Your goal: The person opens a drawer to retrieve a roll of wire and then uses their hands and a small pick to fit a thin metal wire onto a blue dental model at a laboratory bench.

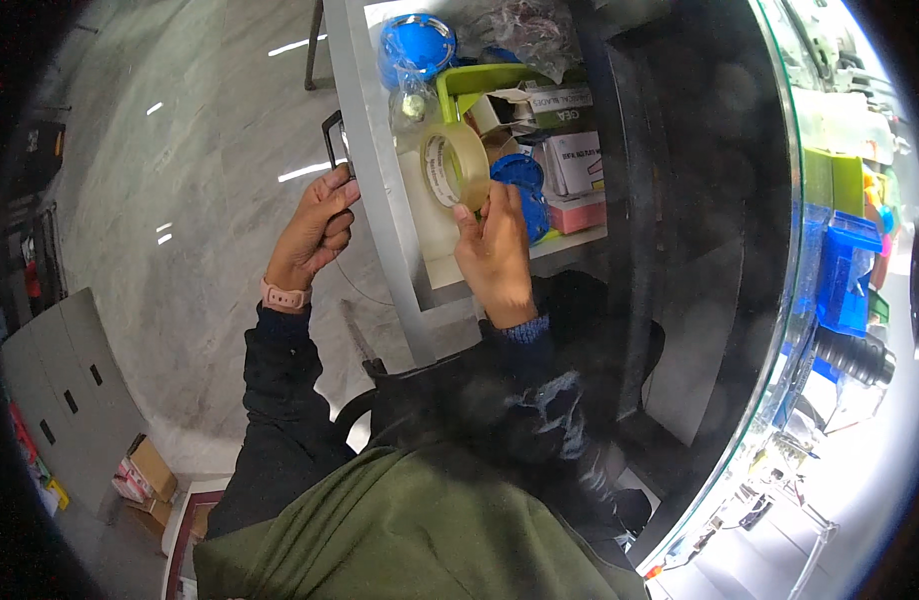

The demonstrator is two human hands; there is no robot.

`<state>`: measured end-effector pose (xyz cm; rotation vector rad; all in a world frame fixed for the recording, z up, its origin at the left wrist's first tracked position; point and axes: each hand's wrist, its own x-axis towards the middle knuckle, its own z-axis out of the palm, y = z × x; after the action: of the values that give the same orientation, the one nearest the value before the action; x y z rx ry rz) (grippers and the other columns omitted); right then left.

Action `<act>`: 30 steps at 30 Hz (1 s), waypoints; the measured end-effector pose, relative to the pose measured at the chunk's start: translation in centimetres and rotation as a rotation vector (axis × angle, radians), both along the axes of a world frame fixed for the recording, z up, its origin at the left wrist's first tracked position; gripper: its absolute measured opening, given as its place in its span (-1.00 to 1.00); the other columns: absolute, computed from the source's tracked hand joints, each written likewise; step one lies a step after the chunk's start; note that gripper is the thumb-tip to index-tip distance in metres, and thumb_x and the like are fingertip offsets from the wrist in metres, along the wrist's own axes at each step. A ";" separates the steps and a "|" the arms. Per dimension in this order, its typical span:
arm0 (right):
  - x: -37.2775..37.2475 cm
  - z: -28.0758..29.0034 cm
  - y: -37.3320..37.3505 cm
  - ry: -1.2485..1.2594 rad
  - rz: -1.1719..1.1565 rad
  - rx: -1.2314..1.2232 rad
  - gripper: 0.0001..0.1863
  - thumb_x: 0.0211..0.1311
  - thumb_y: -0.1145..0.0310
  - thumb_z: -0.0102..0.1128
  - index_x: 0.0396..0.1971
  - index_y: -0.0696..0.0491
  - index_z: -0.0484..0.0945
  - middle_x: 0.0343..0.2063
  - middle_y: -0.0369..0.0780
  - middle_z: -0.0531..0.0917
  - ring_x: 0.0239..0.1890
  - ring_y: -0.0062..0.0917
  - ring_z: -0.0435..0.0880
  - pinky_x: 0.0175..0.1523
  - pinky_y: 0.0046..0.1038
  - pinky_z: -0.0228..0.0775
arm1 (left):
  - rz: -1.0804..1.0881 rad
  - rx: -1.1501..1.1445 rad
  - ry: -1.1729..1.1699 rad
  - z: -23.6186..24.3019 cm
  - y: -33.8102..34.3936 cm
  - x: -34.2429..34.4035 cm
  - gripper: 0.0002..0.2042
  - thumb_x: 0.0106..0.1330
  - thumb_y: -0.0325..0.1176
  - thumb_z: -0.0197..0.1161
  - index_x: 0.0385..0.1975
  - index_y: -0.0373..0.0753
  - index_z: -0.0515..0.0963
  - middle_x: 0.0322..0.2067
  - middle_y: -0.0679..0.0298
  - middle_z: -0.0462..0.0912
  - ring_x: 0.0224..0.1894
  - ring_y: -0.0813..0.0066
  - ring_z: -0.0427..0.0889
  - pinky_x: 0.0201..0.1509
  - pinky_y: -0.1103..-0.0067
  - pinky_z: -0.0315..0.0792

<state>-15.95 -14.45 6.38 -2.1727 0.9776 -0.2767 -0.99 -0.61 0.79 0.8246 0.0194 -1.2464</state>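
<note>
Head view: right hand (500, 255) over the drawer (388, 215), thumb and fingers pinched on the lower edge of the tape (472, 165). Tape is a clear yellowish roll, tilted up on edge, its open centre turned toward the drawer's front panel; cannot tell if it touches the stuff beneath. Left hand (315, 225) outside the drawer's front panel, fingers curled, thumb and forefinger closed on the lower end of the black handle (330, 140).

Drawer is pulled out, loaded. Its far left corner: blue round piece (420, 42), with a small clear bag (412, 108) just below it. Drawer's far right: crumpled clear bag (525, 35). Middle to right of drawer: green tray (463, 78) with small boxes, among them a white box (575, 163) and a pink box (578, 216) near the drawer's right side. Another blue part (520, 172) in the drawer, right beside the tape and close to the right hand.

Pink watch (285, 297) on left wrist, left of the drawer. Dark sleeves, olive cloth (410, 520) below the drawer. Grey floor (210, 150) left of drawer; glass tabletop and blue bin (848, 270) well right of it.
</note>
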 end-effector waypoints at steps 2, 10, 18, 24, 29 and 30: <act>-0.1 -0.1 0.1 0.006 0.019 -0.029 -0.72 0.01 0.49 0.07 -0.28 0.27 0.28 -0.33 0.06 0.36 -0.24 -0.01 0.39 -0.18 -0.17 0.26 | 0.009 -0.009 0.007 -0.3 0.1 0.1 -0.78 0.22 -0.38 0.15 -0.53 -0.02 0.22 -0.68 0.64 0.14 -0.83 0.93 -0.08 -0.87 0.86 -0.17; -1.1 1.2 1.6 0.169 0.017 -0.296 -0.71 0.02 0.42 0.07 -0.25 0.20 0.32 -0.34 -0.03 0.39 -0.22 -0.14 0.42 -0.15 -0.22 0.20 | -0.002 -0.104 -0.021 -1.0 0.1 0.1 -0.86 0.25 -0.39 0.11 -0.24 -0.12 0.33 -0.61 0.59 0.26 -0.82 0.90 -0.07 -0.87 0.85 -0.15; -7.8 3.4 6.2 -0.069 0.076 -0.386 -0.67 -0.10 0.53 0.13 -0.22 0.10 0.46 -0.32 -0.18 0.48 -0.23 -0.33 0.46 0.01 -0.28 0.11 | -0.003 -0.226 0.076 -3.3 0.7 0.3 -0.88 0.29 -0.46 0.00 -0.24 -0.11 0.27 -0.51 0.58 0.31 -0.82 0.90 -0.05 -0.86 0.84 -0.15; -13.4 5.4 9.8 -0.209 0.156 -0.130 -0.66 -0.26 0.71 0.11 -0.37 0.09 0.54 -0.39 -0.18 0.52 -0.36 -0.34 0.51 -0.28 -0.40 0.33 | -0.059 -0.147 0.043 -0.2 -2.6 -0.6 -0.87 0.27 -0.49 0.01 -0.41 -0.07 0.23 -0.54 0.60 0.30 -0.82 0.91 -0.03 -0.84 0.82 -0.15; -16.4 7.4 9.8 -0.147 0.126 -0.111 -0.69 -0.16 0.67 0.10 -0.31 0.10 0.53 -0.36 -0.19 0.55 -0.35 -0.31 0.54 -0.24 -0.41 0.35 | -0.095 -0.075 0.039 0.0 -7.7 -2.1 -0.91 0.25 -0.40 0.10 -0.41 -0.04 0.32 -0.68 0.61 0.22 -0.82 0.89 -0.02 -0.84 0.79 -0.16; -17.1 7.6 9.9 -0.155 0.116 -0.146 -0.69 -0.16 0.67 0.10 -0.31 0.10 0.53 -0.36 -0.19 0.55 -0.35 -0.31 0.54 -0.24 -0.41 0.35 | -0.113 -0.056 0.041 0.1 -8.7 -2.6 -0.90 0.24 -0.38 0.12 -0.39 -0.04 0.33 -0.71 0.62 0.19 -0.82 0.88 -0.02 -0.83 0.79 -0.18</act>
<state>-33.03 -4.52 13.99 -2.2914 0.7628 -0.4667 -3.54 -9.32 0.91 0.7600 -0.0285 -1.3641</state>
